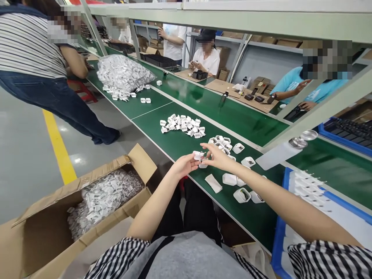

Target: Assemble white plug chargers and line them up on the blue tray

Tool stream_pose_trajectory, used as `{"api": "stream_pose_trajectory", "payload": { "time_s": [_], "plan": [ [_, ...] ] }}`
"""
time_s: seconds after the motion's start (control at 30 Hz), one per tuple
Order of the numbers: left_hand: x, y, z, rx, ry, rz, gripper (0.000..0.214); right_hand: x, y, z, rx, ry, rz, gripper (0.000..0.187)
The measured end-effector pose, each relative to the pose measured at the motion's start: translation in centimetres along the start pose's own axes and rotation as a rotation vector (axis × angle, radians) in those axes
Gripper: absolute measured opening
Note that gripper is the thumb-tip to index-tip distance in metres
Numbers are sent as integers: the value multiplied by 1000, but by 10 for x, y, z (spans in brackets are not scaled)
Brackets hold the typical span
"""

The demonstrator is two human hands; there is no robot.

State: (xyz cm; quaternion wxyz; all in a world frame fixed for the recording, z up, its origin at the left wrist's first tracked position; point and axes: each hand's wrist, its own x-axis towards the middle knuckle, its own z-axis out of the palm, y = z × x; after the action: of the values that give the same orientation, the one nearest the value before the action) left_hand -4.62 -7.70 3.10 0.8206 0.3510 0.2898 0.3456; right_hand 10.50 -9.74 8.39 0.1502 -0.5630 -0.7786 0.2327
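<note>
Near the table's front edge, my left hand (186, 164) pinches a small white plug housing (198, 155) between thumb and fingers. Close on its right, my right hand (214, 155) has its thumb and fingers apart in a curve around the housing's end; whether they touch it I cannot tell. A white casing (203, 164) shows just below the right fingers. Beyond my hands lies a loose pile of small white plug housings (183, 124). Several white open-ended charger casings (241, 195) lie around my right forearm, beside a folded white cloth or tissue (214, 183).
A bulging clear bag of white parts (123, 73) sits farther along the green table (151, 133). On my right are a blue tray (279, 232) of white pronged chargers and a white bottle (276, 155). An open carton (43, 240) stands at left. Several people work nearby.
</note>
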Motion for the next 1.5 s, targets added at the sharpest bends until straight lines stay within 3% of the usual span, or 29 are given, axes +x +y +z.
{"api": "stream_pose_trajectory", "payload": {
  "time_s": [0.1,0.17,0.3,0.4,0.47,0.93,1.2,1.5],
  "plan": [
    [4,2,9,144,-46,-12,28,-3,-3,-6,159,120,-29,25],
    [6,3,10,368,13,40,34,-5,-2,-6,134,175,8,10],
    [10,-2,0,778,219,177,46,-5,8,2,-44,165,83,9],
    [15,-14,-5,1017,165,251,60,-3,14,9,-144,108,100,10],
    [19,-22,-3,1083,127,300,57,-1,16,13,-164,80,104,10],
    [23,-34,-1,1088,177,400,38,12,5,8,-445,-120,192,16],
    [23,-37,-1,1132,203,391,42,18,-15,-1,-603,-234,193,16],
    [24,-39,-2,1147,235,356,49,34,-36,-2,-701,-386,307,12]
  ]
}}
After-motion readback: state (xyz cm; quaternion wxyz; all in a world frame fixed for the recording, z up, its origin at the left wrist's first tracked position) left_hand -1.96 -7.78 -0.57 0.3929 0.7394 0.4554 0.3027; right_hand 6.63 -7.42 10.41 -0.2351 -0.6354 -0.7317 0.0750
